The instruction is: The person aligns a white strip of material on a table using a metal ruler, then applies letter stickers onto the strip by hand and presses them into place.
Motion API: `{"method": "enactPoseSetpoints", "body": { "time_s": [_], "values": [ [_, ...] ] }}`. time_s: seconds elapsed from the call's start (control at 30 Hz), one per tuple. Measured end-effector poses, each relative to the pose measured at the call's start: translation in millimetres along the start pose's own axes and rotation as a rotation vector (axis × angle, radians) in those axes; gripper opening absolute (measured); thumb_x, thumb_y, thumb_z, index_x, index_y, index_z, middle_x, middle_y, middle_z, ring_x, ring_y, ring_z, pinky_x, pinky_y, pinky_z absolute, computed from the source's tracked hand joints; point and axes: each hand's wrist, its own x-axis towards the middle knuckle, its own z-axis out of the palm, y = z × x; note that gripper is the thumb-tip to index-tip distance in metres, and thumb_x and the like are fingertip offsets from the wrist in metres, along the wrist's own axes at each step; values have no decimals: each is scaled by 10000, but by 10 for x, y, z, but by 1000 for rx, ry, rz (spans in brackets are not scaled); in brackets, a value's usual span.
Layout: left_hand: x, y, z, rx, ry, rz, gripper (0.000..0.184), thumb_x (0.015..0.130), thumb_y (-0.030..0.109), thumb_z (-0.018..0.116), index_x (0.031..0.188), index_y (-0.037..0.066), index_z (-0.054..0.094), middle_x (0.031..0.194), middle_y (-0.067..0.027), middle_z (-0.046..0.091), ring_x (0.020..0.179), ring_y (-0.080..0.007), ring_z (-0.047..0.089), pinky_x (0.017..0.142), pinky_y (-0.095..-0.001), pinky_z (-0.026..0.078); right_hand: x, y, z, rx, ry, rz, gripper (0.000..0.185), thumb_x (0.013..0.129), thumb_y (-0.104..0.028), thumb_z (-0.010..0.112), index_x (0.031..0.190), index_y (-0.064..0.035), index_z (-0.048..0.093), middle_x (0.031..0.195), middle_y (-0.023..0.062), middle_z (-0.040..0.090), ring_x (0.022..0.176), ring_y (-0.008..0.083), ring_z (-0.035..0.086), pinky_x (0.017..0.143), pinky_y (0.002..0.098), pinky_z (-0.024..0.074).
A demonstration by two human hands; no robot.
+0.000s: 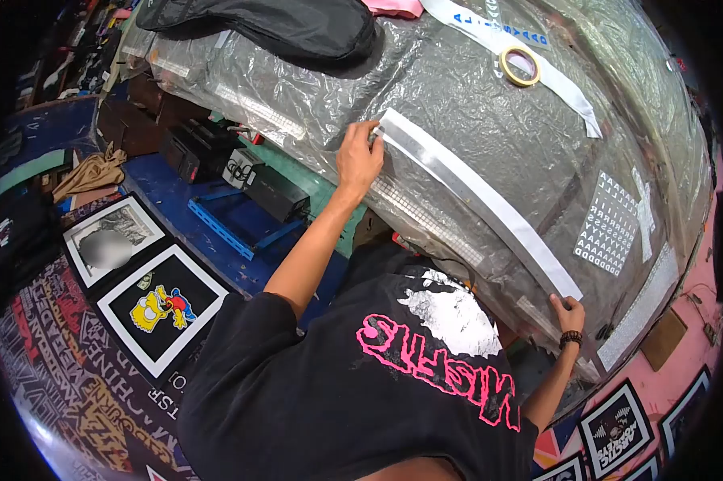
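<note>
A long white strip with a translucent grey band along it lies slantwise over the plastic-covered table. My left hand pinches its upper-left end between thumb and fingers. At the lower-right end, my right hand grips the strip's corner, a dark bracelet on the wrist. Right of the strip is a sheet of white cut letters in rows. Farther back, a yellowish tape roll rests on a white band with blue letters.
A black padded bag lies at the table's far left, near pink cloth. Below the left edge are a blue metal frame, dark boxes and a framed cartoon picture. More framed prints stand lower right.
</note>
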Motion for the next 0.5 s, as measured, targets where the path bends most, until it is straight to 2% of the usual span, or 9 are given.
{"method": "enactPoseSetpoints", "body": {
  "time_s": [0.03,0.1,0.17,0.23,0.5],
  "values": [
    [13,-80,12,2,-9,-6,313,892,156,671,1199,95,666,1111,-114,630,946,-324,650,831,-440,517,14,6,19,-3,-7,8,670,789,-550,814,691,32,498,595,70,445,616,149,399,589,374,402],
    [58,-191,9,145,86,125,309,901,176,692,1188,60,685,1063,-97,639,781,-249,642,763,-397,524,63,20,50,0,-33,-3,691,787,-571,812,682,31,491,588,60,438,611,144,392,575,371,388],
    [68,-230,-3,180,79,127,302,902,201,702,1172,65,697,1040,-99,634,802,-259,644,787,-402,523,79,50,78,5,-37,-15,699,789,-581,808,671,29,485,584,50,431,609,140,387,566,371,379],
    [63,-181,-20,202,23,77,298,871,212,731,1139,87,698,1097,-107,618,1029,-325,641,864,-438,518,87,22,54,-12,-40,1,704,787,-586,806,665,26,480,583,46,431,609,138,386,565,373,375],
    [101,-81,-5,306,4,69,355,869,314,759,1127,75,721,1082,-117,623,992,-333,658,853,-438,522,141,69,71,31,-47,-6,696,789,-571,810,651,18,467,578,18,374,599,121,355,546,366,342]
  ]
}}
